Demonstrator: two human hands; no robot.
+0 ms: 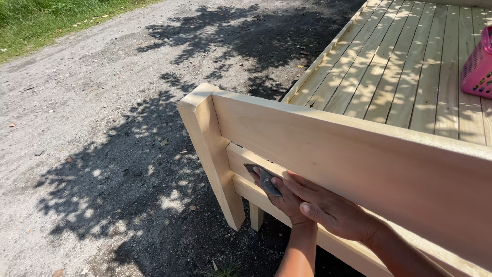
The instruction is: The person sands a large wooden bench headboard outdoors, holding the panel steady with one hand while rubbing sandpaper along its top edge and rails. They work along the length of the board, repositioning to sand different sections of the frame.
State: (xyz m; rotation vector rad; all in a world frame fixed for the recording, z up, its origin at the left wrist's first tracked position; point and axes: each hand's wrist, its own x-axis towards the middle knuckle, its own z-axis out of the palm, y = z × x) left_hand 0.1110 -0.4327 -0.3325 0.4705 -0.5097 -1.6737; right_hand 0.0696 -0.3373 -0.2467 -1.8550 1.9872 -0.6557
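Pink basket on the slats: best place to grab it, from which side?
Take the pink basket by its top rim, coming from above. It sits upright on the wooden slats, and its latticed wall looks thin, so the rim is probably stiffest. Only its left part is in view; handles cannot be seen.

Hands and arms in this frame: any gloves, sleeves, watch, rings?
Both bare. The left hand and right hand show no gloves, and no rings can be made out. No watch or band at either wrist, and both forearms are uncovered to the frame edge, with no sleeve in view.

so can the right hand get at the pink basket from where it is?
Probably not: the right hand lies low on the outer face of the headboard, and the pink basket sits far across the slats behind it.
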